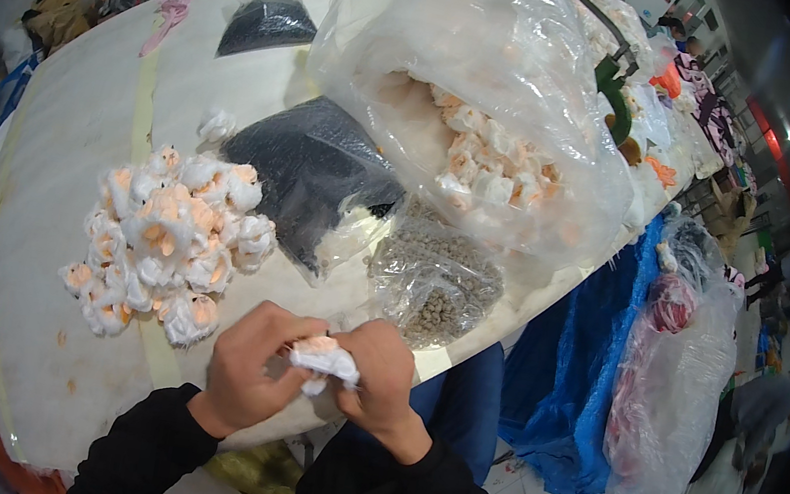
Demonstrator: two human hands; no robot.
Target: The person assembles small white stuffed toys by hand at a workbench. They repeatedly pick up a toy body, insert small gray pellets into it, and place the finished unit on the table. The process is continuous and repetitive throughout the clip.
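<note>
My left hand [254,366] and my right hand [385,375] are closed on a small white and peach plush piece [329,357] at the table's near edge, gripping it from both sides. To their left lies a heap of similar fluffy plush pieces [168,245]. Beyond the hands rests a clear bag of black grains [310,169]. Right beside it, near my right hand, is a clear bag of grey-brown pellets [436,278]. A large clear plastic bag [503,50] spreads behind these, with more plush pieces [502,166] showing inside.
The pale table [39,227] has a curved edge. A smaller bag of black grains [270,22] and a pink cloth strip [171,13] lie toward the back. Right of the table hang blue sheeting [556,361] and a clear bag with pink contents [668,387].
</note>
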